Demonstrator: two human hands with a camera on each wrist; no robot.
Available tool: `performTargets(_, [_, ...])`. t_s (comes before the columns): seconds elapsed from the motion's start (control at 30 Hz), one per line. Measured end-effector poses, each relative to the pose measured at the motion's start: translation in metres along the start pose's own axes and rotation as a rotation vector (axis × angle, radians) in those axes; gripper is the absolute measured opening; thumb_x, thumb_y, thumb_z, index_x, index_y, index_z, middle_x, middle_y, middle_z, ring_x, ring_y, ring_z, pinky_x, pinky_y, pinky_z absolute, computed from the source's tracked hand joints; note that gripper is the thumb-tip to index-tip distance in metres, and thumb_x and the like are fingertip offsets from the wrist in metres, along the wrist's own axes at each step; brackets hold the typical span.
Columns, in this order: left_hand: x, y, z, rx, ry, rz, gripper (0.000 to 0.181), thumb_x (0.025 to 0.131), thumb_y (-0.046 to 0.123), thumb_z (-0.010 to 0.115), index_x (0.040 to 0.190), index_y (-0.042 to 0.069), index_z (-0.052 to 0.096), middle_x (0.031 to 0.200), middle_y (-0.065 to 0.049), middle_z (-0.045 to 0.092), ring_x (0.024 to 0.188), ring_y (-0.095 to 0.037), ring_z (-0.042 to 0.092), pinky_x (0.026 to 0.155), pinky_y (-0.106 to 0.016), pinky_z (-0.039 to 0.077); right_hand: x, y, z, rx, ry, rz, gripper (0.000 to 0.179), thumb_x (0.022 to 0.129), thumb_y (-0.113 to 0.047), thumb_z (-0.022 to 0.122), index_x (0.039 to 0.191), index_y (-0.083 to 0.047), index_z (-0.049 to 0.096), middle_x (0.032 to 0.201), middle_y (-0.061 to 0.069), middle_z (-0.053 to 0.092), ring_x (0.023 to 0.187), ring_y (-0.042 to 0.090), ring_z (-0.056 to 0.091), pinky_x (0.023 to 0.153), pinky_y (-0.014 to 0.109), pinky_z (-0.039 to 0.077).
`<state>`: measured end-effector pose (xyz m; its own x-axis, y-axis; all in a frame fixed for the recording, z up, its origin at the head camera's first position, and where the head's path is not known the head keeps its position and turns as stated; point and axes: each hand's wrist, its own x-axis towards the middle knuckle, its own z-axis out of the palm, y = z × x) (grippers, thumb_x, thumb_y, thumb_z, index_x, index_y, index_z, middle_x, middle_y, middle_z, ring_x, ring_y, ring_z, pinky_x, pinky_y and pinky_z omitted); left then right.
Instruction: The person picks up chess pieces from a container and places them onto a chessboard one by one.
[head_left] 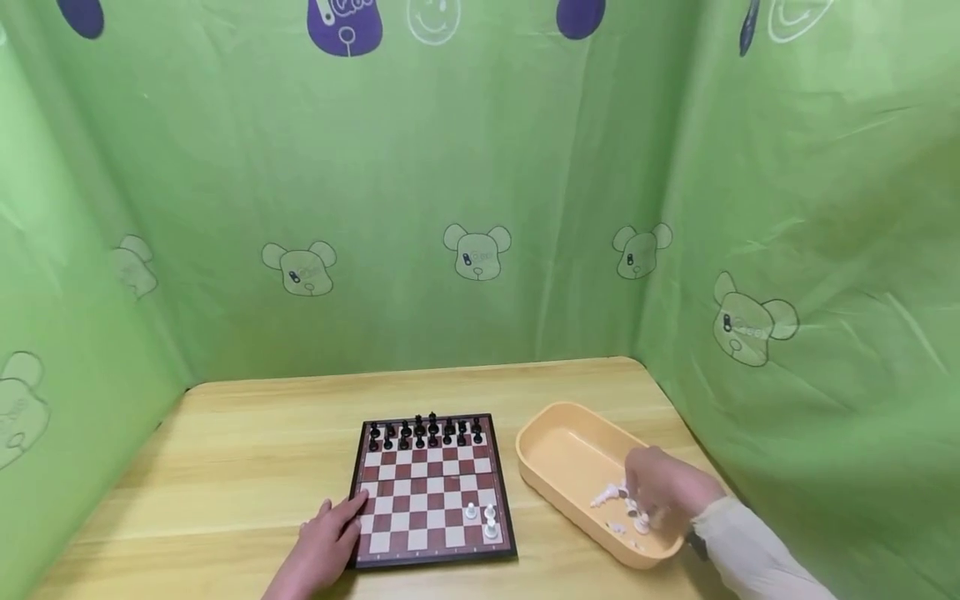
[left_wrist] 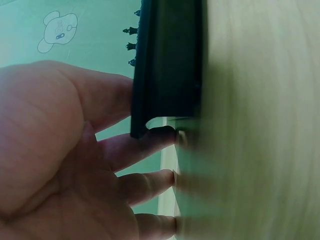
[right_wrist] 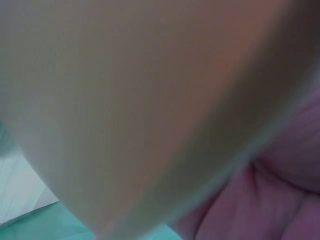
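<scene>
My left hand (head_left: 324,540) rests at the left edge of a chessboard (head_left: 411,481). In the left wrist view one digit lies over the board's edge (left_wrist: 167,60), and the other fingers (left_wrist: 145,187) reach down to the tabletop beside it. My right hand (head_left: 667,483) dips into an orange-tan plastic tray (head_left: 551,454), its fingers pointing down among white chess pieces (head_left: 606,495). The tray's wall (right_wrist: 115,110) fills most of the right wrist view and hides the fingertips; I cannot tell whether they pinch a piece.
Black chess pieces (head_left: 420,430) stand in two rows on the board's far side. Three white pieces, including a pawn (head_left: 470,511), stand near its front right corner. The wooden table (head_left: 247,450) is enclosed by green curtains (head_left: 405,167) behind and at both sides.
</scene>
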<state>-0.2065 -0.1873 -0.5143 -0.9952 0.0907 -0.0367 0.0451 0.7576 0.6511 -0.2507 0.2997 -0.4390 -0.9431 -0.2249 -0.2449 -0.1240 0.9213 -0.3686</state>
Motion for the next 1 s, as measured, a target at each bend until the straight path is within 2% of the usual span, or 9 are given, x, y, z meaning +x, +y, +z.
performTargets(0.23, [-0.003, -0.001, 0.008, 0.003, -0.028, -0.009, 0.043, 0.102, 0.013, 0.057, 0.144, 0.005, 0.061, 0.143, -0.028, 0.058, 0.140, -0.066, 0.031, 0.107, -0.083, 0.024, -0.013, 0.004, 0.008, 0.033, 0.027, 0.017, 0.031, 0.064, 0.021, 0.066, 0.079, -0.005, 0.064, 0.079, 0.004, 0.062, 0.071, 0.021, 0.058, 0.058, 0.034, 0.058])
performTargets(0.43, [-0.005, -0.004, 0.010, 0.008, -0.074, -0.015, 0.042, 0.101, 0.013, 0.060, 0.142, 0.004, 0.063, 0.142, -0.029, 0.058, 0.138, -0.066, 0.034, 0.104, -0.085, 0.026, -0.029, 0.003, 0.021, 0.135, 0.059, 0.054, 0.031, 0.067, 0.023, 0.061, 0.079, -0.006, 0.064, 0.076, 0.005, 0.062, 0.068, 0.022, 0.058, 0.058, 0.035, 0.058])
performTargets(0.63, [-0.001, -0.005, 0.000, 0.021, -0.074, -0.038, 0.044, 0.102, 0.014, 0.058, 0.144, 0.005, 0.060, 0.145, -0.028, 0.056, 0.139, -0.066, 0.031, 0.105, -0.085, 0.025, -0.016, -0.004, 0.012, 0.086, 0.098, 0.009, 0.030, 0.069, 0.020, 0.063, 0.080, -0.008, 0.065, 0.077, 0.003, 0.063, 0.068, 0.020, 0.058, 0.061, 0.033, 0.055])
performTargets(0.73, [0.001, -0.006, -0.001, 0.028, -0.084, -0.054, 0.044, 0.103, 0.015, 0.057, 0.145, 0.005, 0.059, 0.146, -0.027, 0.055, 0.139, -0.067, 0.030, 0.106, -0.084, 0.024, -0.012, -0.005, 0.007, 0.120, 0.098, 0.009, 0.027, 0.072, 0.017, 0.066, 0.084, -0.006, 0.066, 0.079, 0.005, 0.064, 0.068, 0.021, 0.058, 0.061, 0.034, 0.056])
performTargets(1.0, [0.005, -0.003, 0.000, 0.024, -0.074, -0.046, 0.044, 0.103, 0.015, 0.057, 0.146, 0.006, 0.059, 0.146, -0.028, 0.055, 0.139, -0.066, 0.030, 0.106, -0.083, 0.025, -0.011, -0.005, -0.002, 0.165, 0.099, 0.062, 0.030, 0.078, 0.013, 0.063, 0.102, -0.003, 0.067, 0.091, 0.010, 0.065, 0.074, 0.022, 0.057, 0.063, 0.035, 0.056])
